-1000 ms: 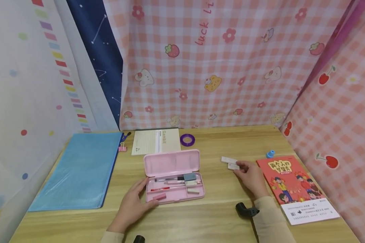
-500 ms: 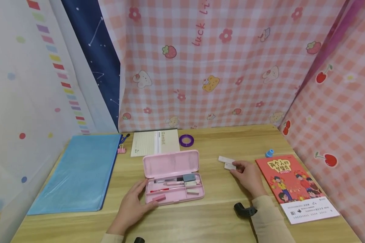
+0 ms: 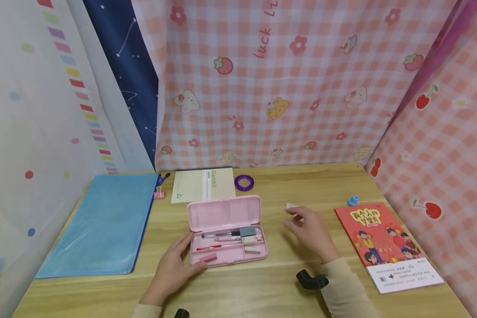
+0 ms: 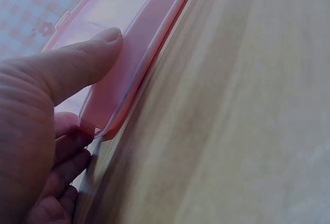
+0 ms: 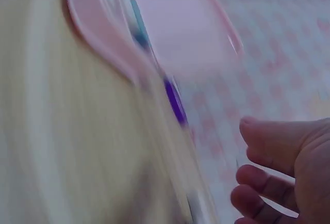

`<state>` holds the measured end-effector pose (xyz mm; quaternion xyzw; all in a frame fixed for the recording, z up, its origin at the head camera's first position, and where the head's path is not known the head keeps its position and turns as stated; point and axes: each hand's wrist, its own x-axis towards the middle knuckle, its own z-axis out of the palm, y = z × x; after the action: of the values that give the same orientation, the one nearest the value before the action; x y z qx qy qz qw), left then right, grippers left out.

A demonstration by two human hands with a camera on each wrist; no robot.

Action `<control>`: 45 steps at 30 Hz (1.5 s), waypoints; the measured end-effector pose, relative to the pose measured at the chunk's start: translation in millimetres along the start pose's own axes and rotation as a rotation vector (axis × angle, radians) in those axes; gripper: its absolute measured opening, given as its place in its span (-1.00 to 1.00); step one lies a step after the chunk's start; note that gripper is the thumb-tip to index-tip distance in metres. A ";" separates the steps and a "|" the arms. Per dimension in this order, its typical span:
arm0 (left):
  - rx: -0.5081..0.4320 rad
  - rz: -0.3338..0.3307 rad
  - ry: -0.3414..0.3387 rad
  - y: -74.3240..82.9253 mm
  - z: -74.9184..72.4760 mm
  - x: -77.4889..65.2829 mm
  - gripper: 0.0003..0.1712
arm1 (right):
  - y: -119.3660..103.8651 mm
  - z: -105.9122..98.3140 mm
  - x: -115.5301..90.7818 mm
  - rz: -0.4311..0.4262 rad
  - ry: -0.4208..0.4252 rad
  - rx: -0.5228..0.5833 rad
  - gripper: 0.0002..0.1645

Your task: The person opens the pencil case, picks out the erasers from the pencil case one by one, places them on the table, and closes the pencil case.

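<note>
A pink pencil case (image 3: 224, 214) lies with its lid raised. My left hand (image 3: 174, 269) grips its near left corner; in the left wrist view the thumb (image 4: 85, 61) lies over the front rim and the fingers curl by the side. Inside are pens, a red pen (image 3: 214, 247), a blue-grey block (image 3: 247, 232), a pink block (image 3: 208, 257) and a small greyish block (image 3: 252, 250). My right hand (image 3: 312, 232) hovers right of the case, fingers loosely bent and holding nothing. A white block (image 3: 290, 206) peeks out behind its fingertips, mostly hidden.
A blue folder (image 3: 103, 225) lies at left beside a pink binder clip (image 3: 159, 194). Behind the case are a notebook (image 3: 192, 185) and a purple tape roll (image 3: 244, 183). At right are a red booklet (image 3: 381, 238) and a small blue bottle-shaped thing (image 3: 353, 201).
My right hand has let go of the smaller white block and shifted left, now covering most of the white blocks in the head view. The left hand stays at the pencil case.
</note>
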<state>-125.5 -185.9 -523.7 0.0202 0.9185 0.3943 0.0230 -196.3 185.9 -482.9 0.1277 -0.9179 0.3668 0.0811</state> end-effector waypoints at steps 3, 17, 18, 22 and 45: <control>0.001 -0.004 -0.001 0.1 -0.8 0.9 0.19 | -23.3 19.2 0.4 -0.055 -0.076 0.015 -0.57; 0.005 0.006 0.000 2.0 -3.5 1.5 0.15 | -50.4 61.5 -3.6 -0.148 -0.166 -0.067 -0.52; 0.007 0.007 0.000 2.0 -3.5 1.5 0.15 | -49.6 63.0 -3.2 -0.153 -0.164 -0.077 -0.52; 0.006 0.005 0.001 2.2 -3.1 1.9 0.15 | -48.4 66.7 -2.2 -0.160 -0.162 -0.106 -0.53; 0.000 0.000 0.023 1.5 1.5 -0.3 0.16 | -61.8 73.7 1.2 -0.052 -0.083 -0.136 -0.81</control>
<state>-125.1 -183.8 -523.6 0.0156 0.9187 0.3945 0.0123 -183.3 91.4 -495.1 0.1609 -0.9395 0.2960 0.0612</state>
